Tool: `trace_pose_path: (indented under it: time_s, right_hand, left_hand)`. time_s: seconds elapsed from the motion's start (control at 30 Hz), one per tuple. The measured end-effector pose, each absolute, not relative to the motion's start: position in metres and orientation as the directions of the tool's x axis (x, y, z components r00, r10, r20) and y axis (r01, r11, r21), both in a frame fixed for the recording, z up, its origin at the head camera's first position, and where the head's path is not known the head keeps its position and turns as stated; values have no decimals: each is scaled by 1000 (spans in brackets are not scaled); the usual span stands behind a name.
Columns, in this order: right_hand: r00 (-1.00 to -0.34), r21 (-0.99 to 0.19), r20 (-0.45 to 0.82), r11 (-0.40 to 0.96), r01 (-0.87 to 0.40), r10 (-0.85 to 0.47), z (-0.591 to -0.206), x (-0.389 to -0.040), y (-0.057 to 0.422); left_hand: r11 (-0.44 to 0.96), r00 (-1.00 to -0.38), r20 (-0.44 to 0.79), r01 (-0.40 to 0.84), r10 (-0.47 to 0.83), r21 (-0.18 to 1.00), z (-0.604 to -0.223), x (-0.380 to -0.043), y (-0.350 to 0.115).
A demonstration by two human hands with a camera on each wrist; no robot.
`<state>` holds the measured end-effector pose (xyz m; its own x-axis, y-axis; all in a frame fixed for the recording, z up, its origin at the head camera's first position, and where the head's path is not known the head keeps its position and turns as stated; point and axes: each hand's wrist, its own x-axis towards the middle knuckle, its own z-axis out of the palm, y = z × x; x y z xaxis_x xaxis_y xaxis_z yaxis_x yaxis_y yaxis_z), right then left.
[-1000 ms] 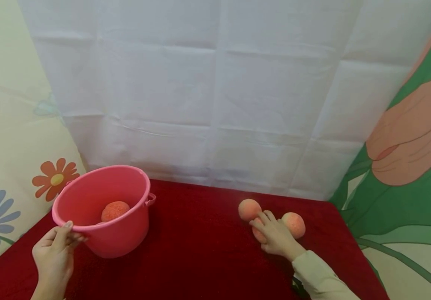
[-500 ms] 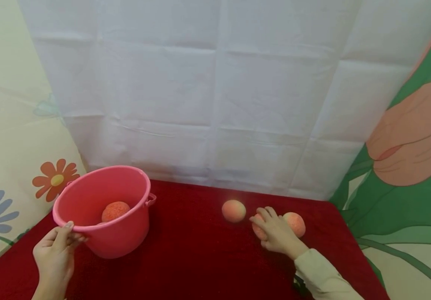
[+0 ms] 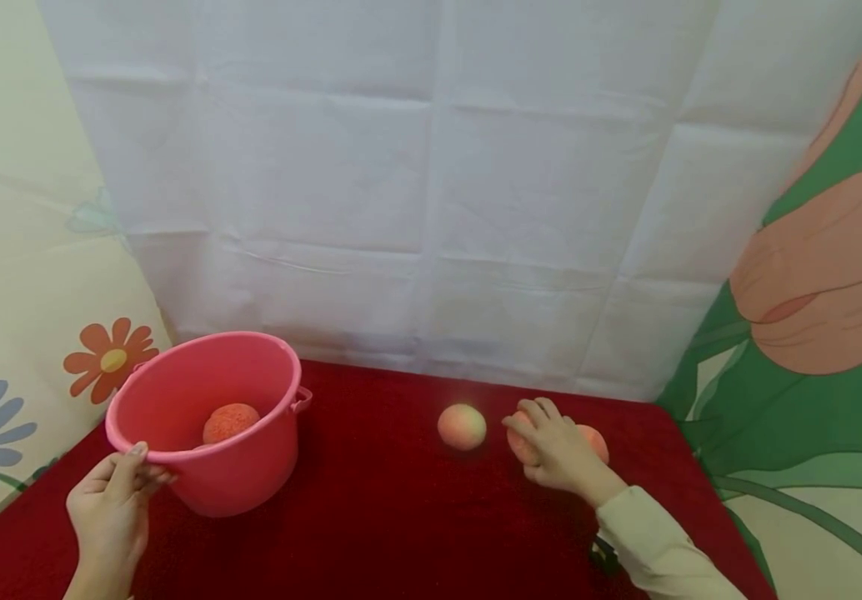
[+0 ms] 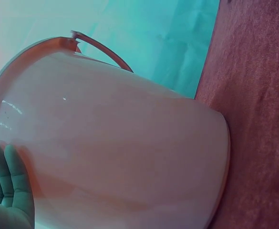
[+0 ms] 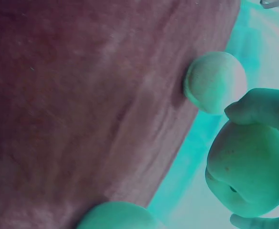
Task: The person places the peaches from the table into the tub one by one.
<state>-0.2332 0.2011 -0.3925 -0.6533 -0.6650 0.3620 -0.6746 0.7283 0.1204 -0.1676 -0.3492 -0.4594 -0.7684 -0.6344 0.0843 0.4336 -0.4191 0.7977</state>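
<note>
My left hand grips the near rim of a pink bucket, thumb over the edge. In the left wrist view its fingers lie along the bucket's outer wall. A reddish round fruit shows inside the bucket, with part of another mostly hidden by the rim. On the right, my right hand holds a peach between thumb and fingers. One loose peach lies left of that hand. Another peach sits behind it, partly covered by the hand.
A dark red cloth covers the table. White sheeting hangs along the back edge, with flower-printed panels at the left and right sides. The bucket's handle lug juts out on its right.
The loose peach has rolled left, away from my right hand. That hand has shifted slightly up and right with its peach. The left hand and bucket stay put.
</note>
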Motion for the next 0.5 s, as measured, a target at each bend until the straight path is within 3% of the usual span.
trace_pose_path:
  time_s: [0.13,0.37,0.5]
  right_hand:
    - [-629,141,390,718,-681,-673,-385,-234,201]
    - [-595,146,431,704,-695,-678,-375,-236,201]
    - [-582,165,446,702,-693,-680,-370,-238,200]
  left_hand:
    - [-379,-771,140,453,-622,807,-462,-167,-351]
    - [-429,-773,48,401,-633,809,-419,-146,-320]
    - [-394,-788,115,422,-605,816,-428,-149,-324]
